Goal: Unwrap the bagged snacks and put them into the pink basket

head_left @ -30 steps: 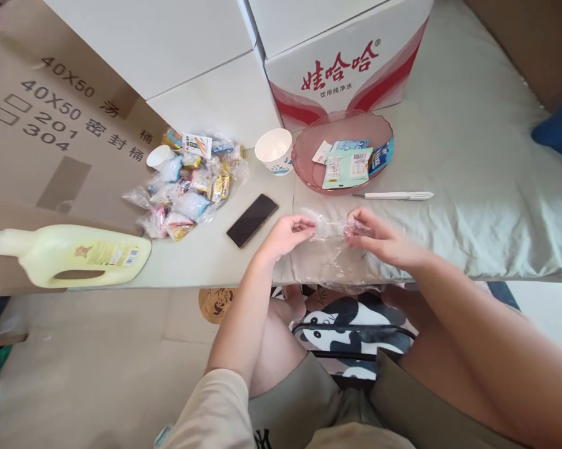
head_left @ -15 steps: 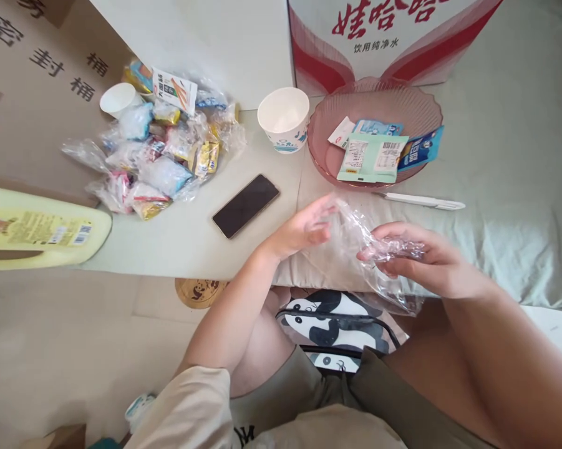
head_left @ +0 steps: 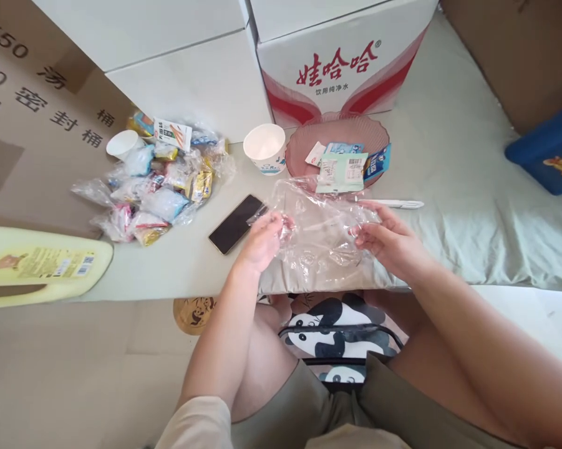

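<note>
A clear plastic bag is stretched flat between my two hands above the near edge of the cloth-covered surface. My left hand pinches its left side, close to a dark phone. The bag's right side is gripped by the fingers of my right hand. Just beyond the bag, a pink ribbed glass bowl holds several snack packets, among them a pale green packet and a blue packet. A white-handled knife lies beside the bowl, partly behind the bag.
A paper cup stands left of the bowl. Several snacks in clear bags are piled at the left. A yellow jug lies at the left edge. Behind stand a white-and-red carton and a brown carton; a blue container is at the right.
The bunched plastic bag has been spread out. My left hand, open before, now grips its left side, and both hands hold it apart. The view has shifted, showing more at the back.
</note>
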Tool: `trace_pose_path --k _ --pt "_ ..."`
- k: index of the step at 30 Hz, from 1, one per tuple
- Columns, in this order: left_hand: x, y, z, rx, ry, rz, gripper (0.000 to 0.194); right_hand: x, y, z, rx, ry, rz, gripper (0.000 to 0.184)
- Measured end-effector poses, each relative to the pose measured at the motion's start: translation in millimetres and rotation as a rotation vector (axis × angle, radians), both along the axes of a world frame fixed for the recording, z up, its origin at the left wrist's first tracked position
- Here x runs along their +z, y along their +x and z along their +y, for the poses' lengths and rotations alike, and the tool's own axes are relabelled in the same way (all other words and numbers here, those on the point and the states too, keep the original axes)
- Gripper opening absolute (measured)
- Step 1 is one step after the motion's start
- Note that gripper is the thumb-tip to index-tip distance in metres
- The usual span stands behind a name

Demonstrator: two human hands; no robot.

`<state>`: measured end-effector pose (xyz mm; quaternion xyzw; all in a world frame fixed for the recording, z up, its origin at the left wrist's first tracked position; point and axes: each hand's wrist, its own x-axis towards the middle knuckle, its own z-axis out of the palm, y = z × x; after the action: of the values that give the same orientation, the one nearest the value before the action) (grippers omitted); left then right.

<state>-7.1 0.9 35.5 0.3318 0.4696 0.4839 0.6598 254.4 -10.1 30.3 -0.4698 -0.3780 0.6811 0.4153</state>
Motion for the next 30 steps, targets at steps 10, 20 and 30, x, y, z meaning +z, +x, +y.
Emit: trace_pose_path --k 10,20,30 --pt "11.9 -19.8 -13.5 -0.005 -0.060 0.101 0.084 14.7 -0.8 -1.6 -0.158 0.143 -0.050 0.047" --pt "0.1 -29.1 -16.1 0.179 0.435 0.388 0.073 1.4 7.8 2.1 -0.265 0.229 -0.087 0.030" --pt "-15.3 -38.0 -4.5 0.208 0.492 0.842 0.031 -4.0 15.2 6.0 -0.129 0.480 -0.730 0.021"
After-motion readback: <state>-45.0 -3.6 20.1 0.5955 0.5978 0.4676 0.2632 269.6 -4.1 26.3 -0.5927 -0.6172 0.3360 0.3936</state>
